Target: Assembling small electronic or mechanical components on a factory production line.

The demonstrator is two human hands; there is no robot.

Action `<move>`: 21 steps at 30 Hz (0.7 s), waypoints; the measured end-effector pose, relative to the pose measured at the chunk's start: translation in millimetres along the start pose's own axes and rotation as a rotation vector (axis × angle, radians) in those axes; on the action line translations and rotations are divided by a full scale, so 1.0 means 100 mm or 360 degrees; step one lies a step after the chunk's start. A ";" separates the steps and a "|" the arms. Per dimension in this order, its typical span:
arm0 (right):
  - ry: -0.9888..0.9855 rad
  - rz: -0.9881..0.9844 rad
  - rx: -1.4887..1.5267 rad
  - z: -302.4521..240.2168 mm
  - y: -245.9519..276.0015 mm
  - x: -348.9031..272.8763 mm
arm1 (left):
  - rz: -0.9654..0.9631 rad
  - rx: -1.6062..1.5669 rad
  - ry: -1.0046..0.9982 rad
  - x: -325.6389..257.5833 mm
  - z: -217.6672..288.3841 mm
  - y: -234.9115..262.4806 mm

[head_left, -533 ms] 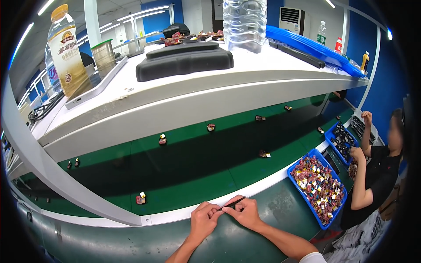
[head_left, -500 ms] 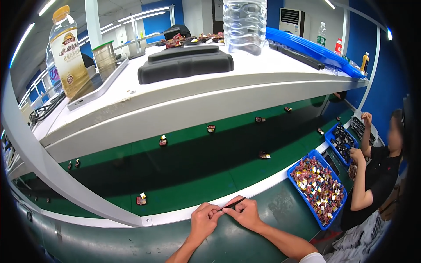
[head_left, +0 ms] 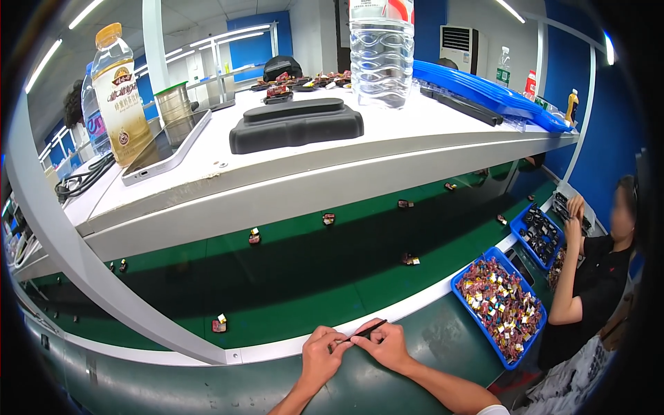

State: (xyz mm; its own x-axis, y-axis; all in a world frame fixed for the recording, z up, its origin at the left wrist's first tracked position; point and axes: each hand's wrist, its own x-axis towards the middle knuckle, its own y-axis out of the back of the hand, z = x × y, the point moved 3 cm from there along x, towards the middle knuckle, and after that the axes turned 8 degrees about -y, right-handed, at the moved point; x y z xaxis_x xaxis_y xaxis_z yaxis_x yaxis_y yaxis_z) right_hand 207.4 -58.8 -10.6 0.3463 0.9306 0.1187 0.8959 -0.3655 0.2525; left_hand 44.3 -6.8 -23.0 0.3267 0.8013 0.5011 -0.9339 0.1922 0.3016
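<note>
Both of my hands meet over the front edge of the green workbench (head_left: 263, 387), fingers pinched round a thin black strip-like piece (head_left: 369, 330). My left hand (head_left: 322, 355) grips its left end between thumb and fingers. My right hand (head_left: 384, 344) holds the other end, with a dark tip sticking out beyond the fingers. Much of the piece is covered by my fingertips, and its exact kind is too small to tell. Beyond my hands runs a green conveyor belt (head_left: 304, 304) carrying small red-and-white component pieces, one of them (head_left: 219, 323) to the left of my hands.
A blue tray (head_left: 477, 315) heaped with small coloured parts stands right; behind it is another blue tray (head_left: 519, 234) of black parts. A co-worker (head_left: 588, 283) sits there. Above the belt, a white shelf (head_left: 200, 159) bears bottles, a phone (head_left: 169, 149) and a black case (head_left: 297, 128).
My hands stay closed on the black piece, nearly in place. The view has tilted slightly. Pieces on the belt have shifted a little left. The co-worker's hands have come together.
</note>
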 end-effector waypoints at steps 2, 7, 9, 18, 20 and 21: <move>0.0000 0.0000 0.0012 0.02 0.00 0.01 | -0.0001 -0.0011 0.0011 0.01 0.01 0.00; 0.0016 -0.0002 0.0097 0.02 -0.02 0.00 | -0.0034 -0.0019 0.0057 -0.02 -0.04 0.00; 0.0024 -0.0001 0.0104 0.02 -0.03 0.00 | -0.0032 -0.0011 0.0042 -0.03 -0.07 -0.01; 0.0039 0.0053 0.0226 0.23 -0.08 0.03 | -0.0046 0.0045 -0.0011 -0.02 -0.04 0.01; 0.0021 0.0051 0.0243 0.20 -0.08 0.02 | -0.0044 0.0052 -0.0018 -0.02 -0.05 0.01; 0.0019 0.0052 0.0244 0.20 -0.08 0.02 | -0.0050 0.0050 -0.0029 -0.01 -0.05 0.02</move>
State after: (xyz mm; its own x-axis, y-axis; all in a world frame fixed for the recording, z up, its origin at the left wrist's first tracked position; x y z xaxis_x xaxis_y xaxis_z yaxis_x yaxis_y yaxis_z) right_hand 206.4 -54.0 -31.5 0.3736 0.9176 0.1358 0.9164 -0.3878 0.0989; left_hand 41.6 -4.9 -27.2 0.3585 0.7848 0.5056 -0.9183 0.1990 0.3423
